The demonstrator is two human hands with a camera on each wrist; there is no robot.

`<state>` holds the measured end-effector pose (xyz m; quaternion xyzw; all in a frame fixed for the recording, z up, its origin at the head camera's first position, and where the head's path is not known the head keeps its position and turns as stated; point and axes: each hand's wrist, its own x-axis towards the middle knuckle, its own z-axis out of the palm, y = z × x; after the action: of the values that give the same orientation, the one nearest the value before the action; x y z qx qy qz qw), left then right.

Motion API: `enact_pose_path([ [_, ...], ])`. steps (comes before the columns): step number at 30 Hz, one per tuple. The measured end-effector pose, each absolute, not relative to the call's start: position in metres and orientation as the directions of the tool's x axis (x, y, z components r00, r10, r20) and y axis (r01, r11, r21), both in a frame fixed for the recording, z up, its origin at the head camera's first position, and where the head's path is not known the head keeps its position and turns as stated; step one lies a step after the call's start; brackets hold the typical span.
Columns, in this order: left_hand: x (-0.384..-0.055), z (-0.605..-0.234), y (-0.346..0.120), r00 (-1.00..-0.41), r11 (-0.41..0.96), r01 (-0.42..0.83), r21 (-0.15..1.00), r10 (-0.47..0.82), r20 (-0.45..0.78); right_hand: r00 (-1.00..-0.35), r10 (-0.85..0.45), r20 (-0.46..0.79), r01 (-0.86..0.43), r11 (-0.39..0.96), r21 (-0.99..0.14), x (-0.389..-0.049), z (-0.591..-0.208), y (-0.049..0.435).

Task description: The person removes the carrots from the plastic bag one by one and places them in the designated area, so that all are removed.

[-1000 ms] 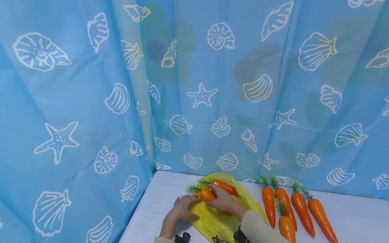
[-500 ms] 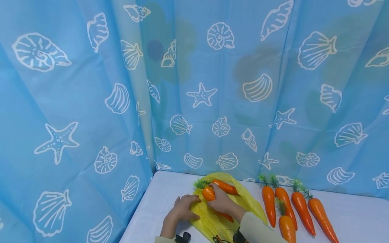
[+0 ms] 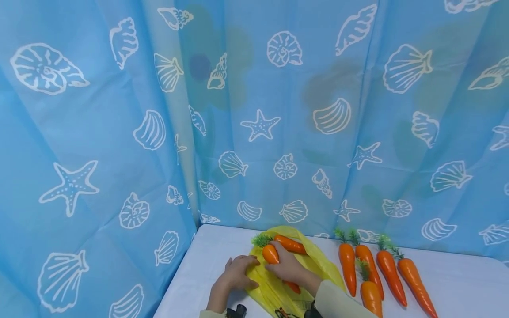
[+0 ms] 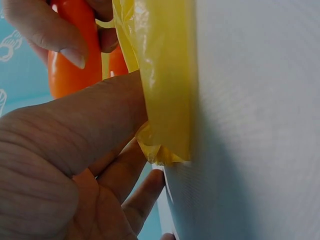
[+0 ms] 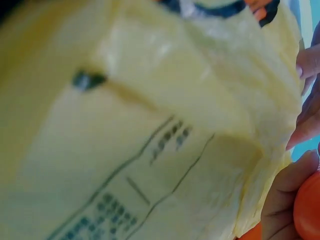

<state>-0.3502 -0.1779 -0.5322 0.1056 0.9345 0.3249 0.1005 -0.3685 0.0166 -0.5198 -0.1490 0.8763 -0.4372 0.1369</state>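
Observation:
In the head view my right hand (image 3: 290, 267) grips an orange carrot (image 3: 270, 254) with a feathery green top, over a yellow plastic bag (image 3: 268, 287). A pointed orange tip (image 3: 293, 287) shows below that hand. Another carrot (image 3: 290, 244) lies just behind, at the bag's far side. My left hand (image 3: 237, 273) holds the bag's left edge; in the left wrist view its thumb (image 4: 100, 105) is inside the opening and the fingers are behind the plastic. The right wrist view shows the printed bag (image 5: 200, 100) close up, with the held carrot (image 5: 307, 210) at the lower right.
Several carrots (image 3: 391, 271) lie side by side on the white table (image 3: 469, 282) to the right, green tops pointing away from me. A blue shell-print curtain (image 3: 238, 110) stands behind and to the left of the table.
The right hand has turned the held carrot, so its green top has moved right, from left of the bag to over its far edge. More of the orange tip below the hand shows.

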Motion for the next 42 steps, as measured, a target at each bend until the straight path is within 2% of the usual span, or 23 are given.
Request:
enact_pose_path([
  [17,-0.349,-0.541,-0.180,-0.953,0.749,0.119,0.652,0.270,-0.136,-0.924,-0.336,-0.183,-0.007,0.494,-0.869,-0.345,-0.510,0.011],
  [27,-0.356,-0.535,-0.179,-0.955,0.746,0.131,0.653,0.272,-0.120,-0.920,-0.362,-0.149,-0.041,0.468,-0.883,-0.341,-0.496,0.011],
  [42,-0.354,-0.538,-0.179,-0.954,0.751,0.134,0.646,0.273,-0.121,-0.913,-0.367,-0.178,-0.018,0.474,-0.881,-0.334,-0.486,0.023],
])
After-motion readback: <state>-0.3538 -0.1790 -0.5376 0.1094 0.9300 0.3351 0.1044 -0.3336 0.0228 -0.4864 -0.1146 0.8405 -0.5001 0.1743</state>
